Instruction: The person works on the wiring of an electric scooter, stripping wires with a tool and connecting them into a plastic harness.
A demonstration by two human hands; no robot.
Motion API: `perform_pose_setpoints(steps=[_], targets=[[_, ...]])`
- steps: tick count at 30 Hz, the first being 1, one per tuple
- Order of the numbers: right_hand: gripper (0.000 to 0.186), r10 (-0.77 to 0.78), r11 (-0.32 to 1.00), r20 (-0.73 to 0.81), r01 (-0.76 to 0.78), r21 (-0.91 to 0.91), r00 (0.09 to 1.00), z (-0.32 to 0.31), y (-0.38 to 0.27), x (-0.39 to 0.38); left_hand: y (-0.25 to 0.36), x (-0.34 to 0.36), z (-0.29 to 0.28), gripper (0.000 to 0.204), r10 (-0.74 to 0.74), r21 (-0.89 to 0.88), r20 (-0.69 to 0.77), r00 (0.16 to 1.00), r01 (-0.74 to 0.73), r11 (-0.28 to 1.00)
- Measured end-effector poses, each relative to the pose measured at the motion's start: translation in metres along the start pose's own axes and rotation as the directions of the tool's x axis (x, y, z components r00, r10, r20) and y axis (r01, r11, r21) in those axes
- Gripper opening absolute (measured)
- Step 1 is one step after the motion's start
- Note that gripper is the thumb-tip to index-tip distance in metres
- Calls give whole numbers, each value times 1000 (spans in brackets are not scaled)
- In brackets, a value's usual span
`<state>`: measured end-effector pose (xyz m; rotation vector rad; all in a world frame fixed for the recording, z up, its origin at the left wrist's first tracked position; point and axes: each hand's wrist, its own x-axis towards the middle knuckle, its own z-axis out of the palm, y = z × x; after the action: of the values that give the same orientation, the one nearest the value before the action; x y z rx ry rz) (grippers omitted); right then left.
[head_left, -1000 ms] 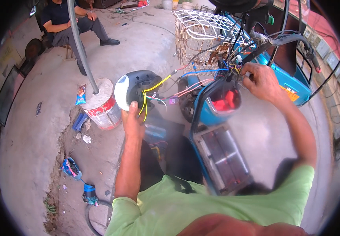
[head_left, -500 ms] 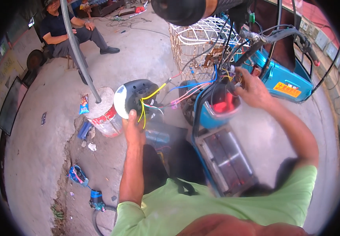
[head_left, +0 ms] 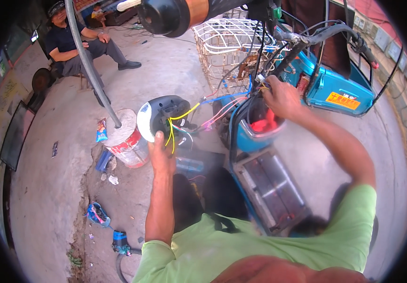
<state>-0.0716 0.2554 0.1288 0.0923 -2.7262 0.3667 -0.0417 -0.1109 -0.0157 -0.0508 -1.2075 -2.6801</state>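
Observation:
My left hand [head_left: 160, 158] grips a headlight [head_left: 163, 121] by its lower edge, thumb on top. It has a black housing and a white curved lens. Yellow wires [head_left: 171, 129] are bent over its back, and thin red, blue and pink wires [head_left: 222, 109] run from it toward the steering column. There my right hand [head_left: 281, 96] has its fingers closed on a wire bundle [head_left: 261, 87] with a small pale connector beside it. The fingertips partly cover what they pinch.
A white wire basket [head_left: 227, 47] and handlebar [head_left: 326, 42] stand ahead, a black grip [head_left: 165, 19] overhead. A blue bucket with red inside [head_left: 260, 137] and a battery tray [head_left: 274, 188] lie below. A concrete-filled drum [head_left: 130, 153] holds a pole [head_left: 88, 61]; a seated person [head_left: 78, 42] is beyond.
My right hand has shifted left and slightly up along the wires, its fingers still closed on them. The headlight stays in my left hand, nearly unmoved. The whole view has turned slightly.

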Motion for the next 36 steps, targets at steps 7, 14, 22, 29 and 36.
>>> perform_pose_setpoints(steps=[7, 14, 22, 29, 36], targets=[[27, -250, 958, -257, 277, 77, 934, -42, 1, -7, 0, -3, -10, 47, 15, 27, -61, 998, -13, 1000], [18, -97, 522, 111, -44, 852, 989, -72, -11, 7, -3, -6, -2, 51, -10, 27, -92, 996, 13, 1000], [17, -153, 860, 369, -60, 506, 917, -97, 31, -13, 4, -8, -2, 49, -27, 46, -61, 998, 30, 998], [32, -239, 161, 184, -148, 976, 953, -117, 64, -72, -14, 2, -7, 54, -39, -1, 4, 999, 39, 999], [48, -231, 92, 327, -314, 945, 916, -137, 111, -58, -23, 3, 1, 57, -83, -1, -62, 995, 83, 997]])
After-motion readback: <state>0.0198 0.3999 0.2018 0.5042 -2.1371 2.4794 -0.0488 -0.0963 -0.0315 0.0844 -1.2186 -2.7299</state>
